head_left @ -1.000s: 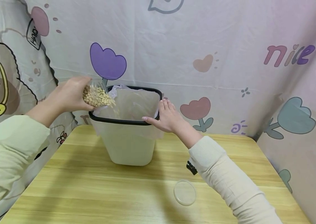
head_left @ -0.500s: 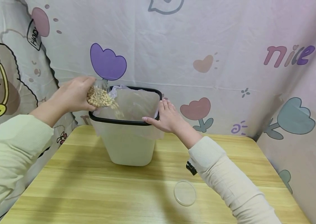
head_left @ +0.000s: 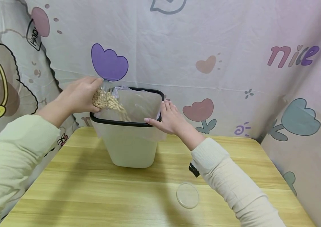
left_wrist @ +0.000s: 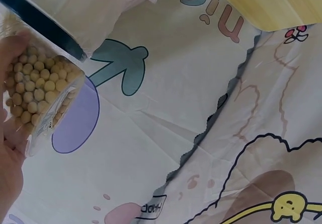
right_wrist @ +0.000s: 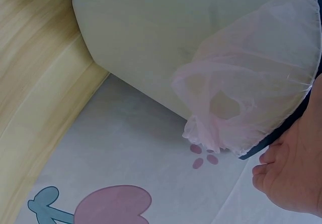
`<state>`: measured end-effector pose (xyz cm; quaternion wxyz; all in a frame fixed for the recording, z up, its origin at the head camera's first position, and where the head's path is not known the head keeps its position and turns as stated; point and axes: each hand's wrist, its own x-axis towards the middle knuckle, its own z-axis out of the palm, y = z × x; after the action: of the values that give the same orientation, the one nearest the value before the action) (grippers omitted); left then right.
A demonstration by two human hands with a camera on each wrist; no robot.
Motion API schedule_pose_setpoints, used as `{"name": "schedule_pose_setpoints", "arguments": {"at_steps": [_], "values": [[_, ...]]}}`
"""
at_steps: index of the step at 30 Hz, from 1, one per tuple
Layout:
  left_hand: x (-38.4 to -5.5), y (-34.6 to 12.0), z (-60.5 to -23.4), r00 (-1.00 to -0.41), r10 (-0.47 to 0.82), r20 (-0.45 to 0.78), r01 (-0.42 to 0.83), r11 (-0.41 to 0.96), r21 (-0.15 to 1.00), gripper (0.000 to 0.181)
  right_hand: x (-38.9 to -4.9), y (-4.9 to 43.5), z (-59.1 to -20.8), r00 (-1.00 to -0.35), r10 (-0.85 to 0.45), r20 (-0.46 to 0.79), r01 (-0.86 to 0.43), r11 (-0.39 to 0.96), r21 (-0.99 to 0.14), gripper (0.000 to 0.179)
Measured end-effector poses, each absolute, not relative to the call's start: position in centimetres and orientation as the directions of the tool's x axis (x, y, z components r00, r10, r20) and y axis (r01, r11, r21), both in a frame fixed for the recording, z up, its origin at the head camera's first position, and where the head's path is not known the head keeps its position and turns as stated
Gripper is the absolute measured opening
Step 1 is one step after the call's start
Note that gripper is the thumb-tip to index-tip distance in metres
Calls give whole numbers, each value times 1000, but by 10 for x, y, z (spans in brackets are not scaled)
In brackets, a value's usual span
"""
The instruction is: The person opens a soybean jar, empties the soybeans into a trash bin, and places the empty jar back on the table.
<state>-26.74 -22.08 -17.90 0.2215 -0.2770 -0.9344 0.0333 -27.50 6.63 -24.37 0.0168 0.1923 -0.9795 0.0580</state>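
Note:
My left hand (head_left: 82,94) grips a clear plastic jar (left_wrist: 36,141), tilted over the left side of a white trash bin (head_left: 132,148) with a black rim. Pale yellow soybeans (left_wrist: 37,85) fill much of the jar, and a stream of them falls from its mouth into the bin. Inside, a thin translucent bag (right_wrist: 216,98) lines the bin and folds out over the rim. My right hand (head_left: 171,118) rests on the bin's right rim corner, fingers straight and thumb laid along the front edge. The bottom of the bin is hidden.
A round clear lid (head_left: 187,195) lies on the wooden table (head_left: 106,195), in front and to the right of the bin. Behind the table hangs a printed cloth (head_left: 160,47), with more cloth at both sides. A small black object (head_left: 194,169) shows beneath the right cuff.
The left hand has moved right with the jar, bringing its mouth further over the bin. The stream of soybeans has grown longer and thicker. The right hand has stayed put.

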Motion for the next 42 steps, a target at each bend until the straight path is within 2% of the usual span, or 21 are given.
{"name": "schedule_pose_setpoints", "arguments": {"at_steps": [7,18,24,30,37,42], "values": [[-269,-216,-178,-736,563,377,510,826,-240,71,-275,66,-243,-928,-370,45,-373,921,-109,98],[-270,-206,-178,-718,599,354,530,801,-279,76,-275,66,-243,-932,-361,40,-363,926,-103,98],[-273,-204,-183,-679,638,364,551,770,-322,78,-275,66,-244,-927,-372,51,-375,922,-97,98],[-277,-201,-188,-604,691,397,586,723,-366,78,-275,67,-245,-928,-369,50,-372,922,-102,98],[-275,-197,-191,-618,709,339,570,702,-428,85,-275,66,-245,-927,-369,60,-374,921,-107,98],[-275,-192,-193,-565,756,331,578,649,-495,83,-275,67,-245,-927,-371,59,-375,920,-116,98]]}}
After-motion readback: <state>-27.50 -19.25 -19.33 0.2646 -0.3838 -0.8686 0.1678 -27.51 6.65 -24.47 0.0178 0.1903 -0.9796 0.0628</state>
